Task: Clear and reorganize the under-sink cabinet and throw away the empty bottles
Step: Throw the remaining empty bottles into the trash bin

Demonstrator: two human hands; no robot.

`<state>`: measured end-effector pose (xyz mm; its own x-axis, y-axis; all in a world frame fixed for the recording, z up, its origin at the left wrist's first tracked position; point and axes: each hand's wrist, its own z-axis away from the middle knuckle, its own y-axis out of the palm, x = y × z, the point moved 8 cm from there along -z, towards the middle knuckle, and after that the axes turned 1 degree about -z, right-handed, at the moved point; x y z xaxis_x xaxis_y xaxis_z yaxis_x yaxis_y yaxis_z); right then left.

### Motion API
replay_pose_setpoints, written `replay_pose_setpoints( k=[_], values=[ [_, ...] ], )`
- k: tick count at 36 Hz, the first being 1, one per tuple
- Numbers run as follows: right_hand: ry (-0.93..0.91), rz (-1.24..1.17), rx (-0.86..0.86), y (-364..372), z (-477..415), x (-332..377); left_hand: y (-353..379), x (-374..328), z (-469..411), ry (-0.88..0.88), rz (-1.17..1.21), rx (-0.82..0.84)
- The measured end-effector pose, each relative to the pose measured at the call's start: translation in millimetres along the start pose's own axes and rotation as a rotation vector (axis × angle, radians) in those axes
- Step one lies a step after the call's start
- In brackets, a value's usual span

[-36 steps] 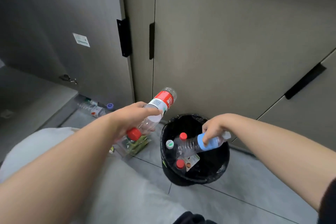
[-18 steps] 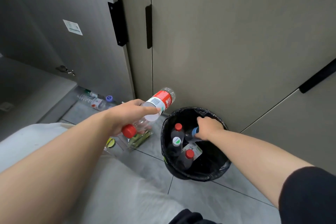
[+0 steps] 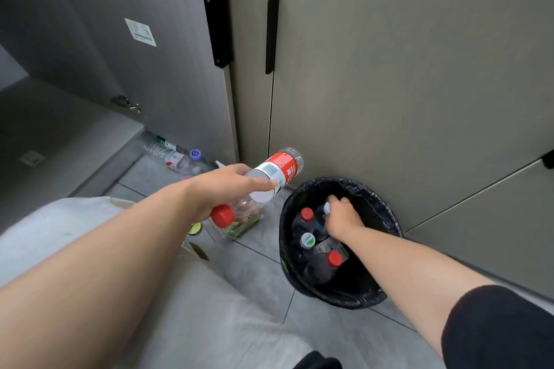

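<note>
Disposal step under way. The right hand [image 3: 338, 216] is down inside the black-lined bin [image 3: 386, 219], fingers closed round a blue-labelled bottle [image 3: 322, 220] among others. The left hand [image 3: 221, 189] grips a red-capped bottle [image 3: 263, 186] beside the rim. Next, likely: release, then drop the second in.

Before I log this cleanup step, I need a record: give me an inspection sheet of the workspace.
Surface: grey tiled floor.
Job's things: bin holding several capped bottles; red-capped bottle in left hand.
Clutter: bottles lying by the open cabinet door; a wrapper on the floor.
Hands: left hand grips the bottle; right hand inside the bin, on a bottle.
Cables: nothing seen.
Surroundings: closed cabinet fronts.
</note>
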<state>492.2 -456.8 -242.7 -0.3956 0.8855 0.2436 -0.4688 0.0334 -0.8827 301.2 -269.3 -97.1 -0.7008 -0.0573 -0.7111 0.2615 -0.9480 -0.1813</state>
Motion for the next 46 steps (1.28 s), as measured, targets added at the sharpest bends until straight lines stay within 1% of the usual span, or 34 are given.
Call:
replay_pose_setpoints(
  k=[2,6,9,11,13,15,17,20,21,23,24,26,28,31,33,35,38,41,43,46],
  values=[
    [0.040,-0.026,0.014,4.9,-2.4,-4.9,1.1,-0.7,-1.3,0.003,0.014,0.005],
    [0.072,-0.051,-0.032,-1.0,-4.2,-6.6,5.4,-2.1,-4.7,0.012,0.037,0.030],
    [0.089,-0.006,-0.073,-13.3,3.7,-3.2,7.7,-3.8,-5.2,0.000,0.052,0.053],
    [0.097,0.055,-0.133,-24.2,12.1,-0.2,9.0,-6.0,-4.7,-0.005,0.057,0.062],
    [0.058,0.036,-0.248,-39.7,21.4,7.9,10.7,-8.0,-3.5,-0.010,0.081,0.073],
    [-0.074,-0.050,-0.353,-56.3,31.9,24.9,13.9,-9.2,-1.8,-0.021,0.109,0.091],
    [-0.249,-0.141,-0.414,-72.5,44.4,47.2,16.8,-11.1,-1.2,-0.019,0.095,0.095],
    [-0.515,-0.250,-0.419,-97.3,67.6,83.9,21.1,-16.2,0.0,0.012,0.045,0.092],
    [-0.619,-0.232,-0.401,-103.3,76.4,97.5,22.6,-18.1,0.6,0.026,0.044,0.095],
    [-0.803,-0.115,-0.395,-110.2,94.3,122.3,23.4,-21.5,2.3,0.038,0.072,0.089],
    [-0.861,-0.055,-0.411,-112.0,101.0,131.4,22.9,-22.8,3.2,0.038,0.094,0.082],
    [-0.903,0.002,-0.462,-115.2,109.4,142.6,22.3,-25.3,5.3,0.038,0.134,0.080],
    [-0.891,-0.027,-0.490,-119.5,111.3,145.3,23.0,-27.6,9.2,0.039,0.183,0.104],
    [-0.840,-0.121,-0.452,-128.0,105.7,137.3,26.8,-33.7,16.3,0.062,0.312,0.195],
    [-0.796,-0.182,-0.426,-135.4,100.9,126.9,27.9,-37.6,20.4,0.081,0.314,0.234],
    [-0.698,-0.257,-0.401,-144.3,94.6,111.9,26.5,-40.5,22.5,0.110,0.275,0.233],
    [-0.503,-0.320,-0.373,-154.9,82.8,81.7,16.9,-38.9,22.0,0.150,0.252,0.134],
    [-0.366,-0.382,-0.325,-156.9,75.7,51.3,9.0,-33.6,19.8,0.165,0.179,0.029],
    [-0.292,-0.413,-0.295,-152.2,73.9,32.9,7.9,-29.7,19.5,0.148,0.133,-0.005],
    [-0.219,-0.397,-0.260,-135.5,73.2,8.9,10.9,-26.6,21.3,0.124,0.095,-0.003]
  ],
)
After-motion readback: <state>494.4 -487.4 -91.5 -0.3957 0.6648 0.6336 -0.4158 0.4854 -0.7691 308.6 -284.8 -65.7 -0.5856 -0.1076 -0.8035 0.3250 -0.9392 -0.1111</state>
